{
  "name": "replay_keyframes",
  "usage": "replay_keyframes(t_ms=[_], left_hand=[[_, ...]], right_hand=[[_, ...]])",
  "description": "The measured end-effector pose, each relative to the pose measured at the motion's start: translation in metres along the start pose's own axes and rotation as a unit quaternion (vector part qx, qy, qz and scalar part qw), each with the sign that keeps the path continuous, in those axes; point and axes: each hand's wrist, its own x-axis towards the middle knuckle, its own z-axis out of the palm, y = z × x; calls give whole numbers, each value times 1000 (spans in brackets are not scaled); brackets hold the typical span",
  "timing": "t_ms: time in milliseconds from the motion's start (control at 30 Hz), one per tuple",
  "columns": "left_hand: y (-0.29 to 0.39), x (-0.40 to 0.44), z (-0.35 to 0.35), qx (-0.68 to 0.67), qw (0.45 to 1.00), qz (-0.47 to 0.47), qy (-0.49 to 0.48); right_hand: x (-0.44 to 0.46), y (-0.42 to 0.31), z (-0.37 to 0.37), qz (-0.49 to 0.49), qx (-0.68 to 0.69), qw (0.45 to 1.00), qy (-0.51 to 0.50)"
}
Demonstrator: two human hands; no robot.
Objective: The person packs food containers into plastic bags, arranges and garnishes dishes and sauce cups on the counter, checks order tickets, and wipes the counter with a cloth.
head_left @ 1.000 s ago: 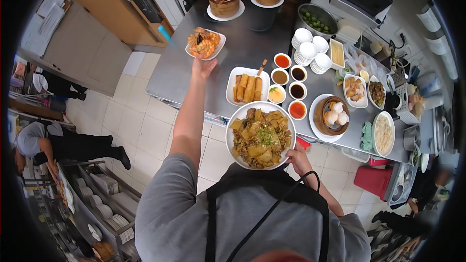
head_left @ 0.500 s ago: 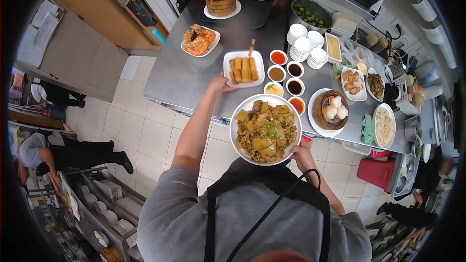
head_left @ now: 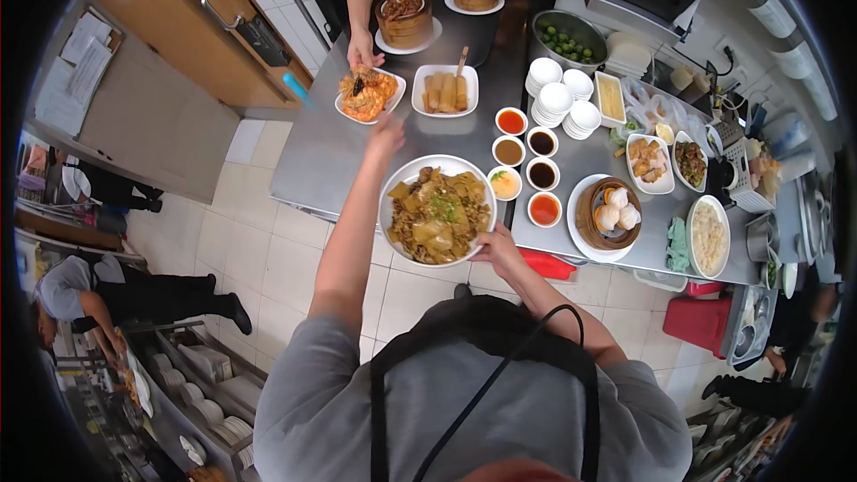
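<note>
My right hand (head_left: 497,248) grips the lower right rim of a round white dish (head_left: 482,180). That dish carries flat brown-yellow noodle-like food (head_left: 437,214) with chopped greens on top, and it is held at the counter's front edge. Just beyond it, my left hand (head_left: 386,136) is smeared by motion, its fingers unclear. Nearby stands a white plate of spring rolls (head_left: 446,94). A co-worker's hand (head_left: 364,52) touches a plate of orange-coated food (head_left: 366,94) to the left.
Small sauce bowls (head_left: 542,172) stand in two columns, with stacked white bowls (head_left: 555,100) behind. Dumplings in a bamboo steamer (head_left: 610,210) sit at the right. Another bamboo steamer (head_left: 404,29) stands before the co-worker. A green cloth (head_left: 677,245) lies near the right edge.
The noodle dish has moved left and forward in my right hand. My left hand has left the spring roll plate, which sits further back. A co-worker's hand has reached the orange food.
</note>
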Motion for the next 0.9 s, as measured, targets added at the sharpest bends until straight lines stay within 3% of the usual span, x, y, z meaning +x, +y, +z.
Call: replay_keyframes(t_ms=[67,167,333,433,600,667,700,900], left_hand=[[-15,-30,-28,-8,999,23,-48],[-18,-88,-57,39,998,-20,-50],[-18,-146,-74,-3,999,-13,-42],[-7,-157,-65,-39,999,-22,-23],[18,-153,-9,-21,995,66,-73],[28,-154,24,-19,991,78,-109],[34,-155,41,-17,986,90,-141],[71,-167,169,99,958,93,-252]], right_hand=[[20,3,12,-3,11,1000,-9],[56,1,25,6,19,1000,-7],[82,-4,40,-5,27,998,-49],[79,-16,39,0,-57,996,-69],[25,-60,17,-63,-133,985,-88],[1,-76,-9,-203,-147,961,-115],[-15,-87,-21,-206,-146,961,-112],[-117,-178,-121,-370,-161,915,28]])
